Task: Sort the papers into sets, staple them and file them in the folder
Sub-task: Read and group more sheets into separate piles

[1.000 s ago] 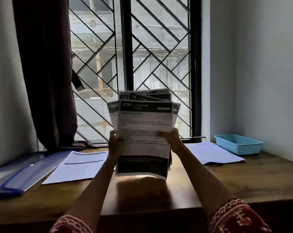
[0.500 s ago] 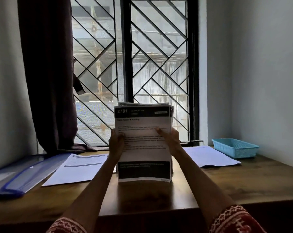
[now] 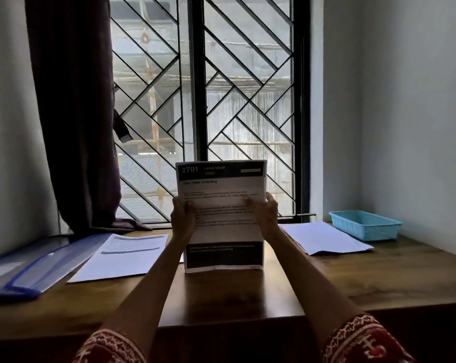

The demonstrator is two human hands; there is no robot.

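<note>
I hold a stack of printed papers (image 3: 223,231) upright on the wooden desk (image 3: 248,292), its bottom edge resting on the wood. The front sheet has a black header reading 2701. My left hand (image 3: 182,218) grips the stack's left edge and my right hand (image 3: 265,216) grips its right edge, thumbs on the front. The sheets are squared into one neat block. A blue transparent folder (image 3: 30,268) lies at the desk's left end. A second set of papers (image 3: 125,255) lies flat beside it, and a third paper set (image 3: 323,238) lies to the right.
A light blue plastic basket (image 3: 365,225) sits at the back right corner near the wall. A barred window (image 3: 203,100) and a dark curtain (image 3: 75,113) stand behind the desk. No stapler is in view.
The fanned sheets have been tapped together into one even stack, and its bottom edge has come down onto the desk. Both hands keep their hold on the sides.
</note>
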